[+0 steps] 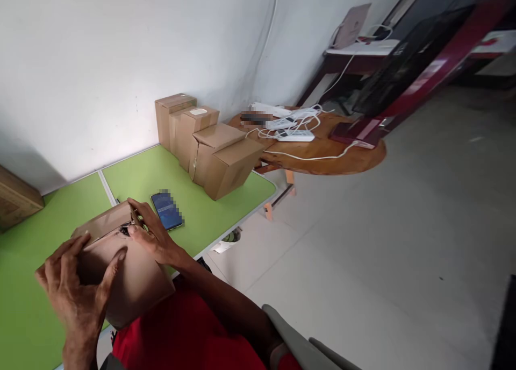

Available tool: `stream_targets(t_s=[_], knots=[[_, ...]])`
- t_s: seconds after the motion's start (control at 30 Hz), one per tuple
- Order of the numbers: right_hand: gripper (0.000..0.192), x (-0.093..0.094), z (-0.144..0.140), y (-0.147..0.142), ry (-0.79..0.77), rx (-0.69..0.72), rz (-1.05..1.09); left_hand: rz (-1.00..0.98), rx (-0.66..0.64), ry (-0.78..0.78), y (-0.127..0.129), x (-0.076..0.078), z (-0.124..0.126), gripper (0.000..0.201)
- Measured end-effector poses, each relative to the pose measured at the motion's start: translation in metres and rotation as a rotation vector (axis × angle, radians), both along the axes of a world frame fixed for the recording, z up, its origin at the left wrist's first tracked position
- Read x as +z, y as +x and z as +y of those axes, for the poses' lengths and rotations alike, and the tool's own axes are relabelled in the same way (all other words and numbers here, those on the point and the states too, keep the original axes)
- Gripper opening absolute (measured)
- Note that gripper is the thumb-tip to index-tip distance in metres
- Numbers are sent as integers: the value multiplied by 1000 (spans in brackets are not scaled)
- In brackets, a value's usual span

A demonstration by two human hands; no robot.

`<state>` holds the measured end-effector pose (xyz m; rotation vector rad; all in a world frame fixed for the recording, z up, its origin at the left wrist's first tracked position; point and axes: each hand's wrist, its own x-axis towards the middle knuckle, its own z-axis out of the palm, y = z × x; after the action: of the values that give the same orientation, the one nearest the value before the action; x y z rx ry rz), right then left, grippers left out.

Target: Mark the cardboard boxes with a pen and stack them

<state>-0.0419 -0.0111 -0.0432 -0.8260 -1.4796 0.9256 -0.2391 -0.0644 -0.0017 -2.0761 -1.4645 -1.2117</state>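
A brown cardboard box (137, 284) is tilted at the near edge of the green table, against my red shirt. My left hand (76, 278) grips its left side, thumb on the face towards me and fingers over the top. At its upper right corner, my right hand (151, 238) holds the box, with the thumb by a torn-looking gap along the top seam. Something small and dark shows in that gap beside the thumb; I cannot make out what it is. Just beyond the right hand, a phone (167, 210) lies on the table.
Several cardboard boxes (237, 165) stand in a row along the wall on the green table (133, 168). Another carton (18, 200) sits at far left. White power strips with tangled cables (296, 136) lie on a wooden table (342, 163), beside a dark red-framed monitor (427, 63).
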Motion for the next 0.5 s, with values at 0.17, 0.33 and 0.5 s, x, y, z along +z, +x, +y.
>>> stream_targets(t_s=[0.17,0.33,0.5], knots=[[87,-18,7,27,-80,-129,-149,-21,-38,36,-2,-13,-1,65],[89,-32,25,51,-547,-536,-769,-66,-19,37,-3,-17,6,62],[75,-42,42,38,-681,-544,-902,-40,-28,27,-3,-15,16,61]])
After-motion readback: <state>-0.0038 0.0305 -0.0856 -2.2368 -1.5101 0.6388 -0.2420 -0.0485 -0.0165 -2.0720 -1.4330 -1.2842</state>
